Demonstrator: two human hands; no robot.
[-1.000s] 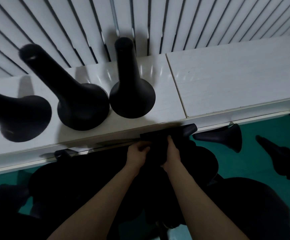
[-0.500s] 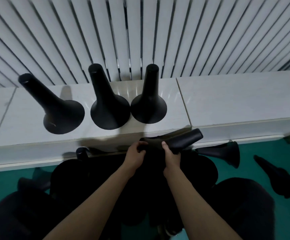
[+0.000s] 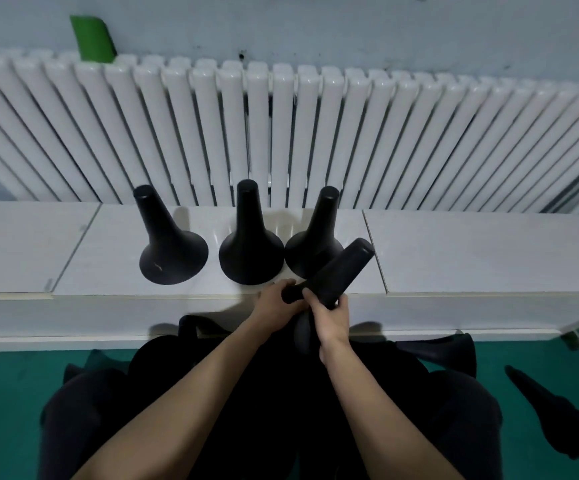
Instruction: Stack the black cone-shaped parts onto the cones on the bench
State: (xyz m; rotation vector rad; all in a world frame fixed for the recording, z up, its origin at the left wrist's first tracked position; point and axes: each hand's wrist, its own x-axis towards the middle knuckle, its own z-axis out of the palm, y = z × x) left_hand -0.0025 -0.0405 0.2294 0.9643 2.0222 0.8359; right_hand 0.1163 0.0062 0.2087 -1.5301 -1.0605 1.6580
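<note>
black cone-shaped part (image 3: 338, 273), tilted over the front edge of the white bench (image 3: 488, 258), is gripped near its flared end by left hand (image 3: 274, 306) and right hand (image 3: 331, 318); swung carelessly, its narrow tip could topple the rightmost standing black cone (image 3: 317, 233).

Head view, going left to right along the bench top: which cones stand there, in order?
left cone → middle cone → right cone. The held cone overlaps the right cone, so it is left out.
</note>
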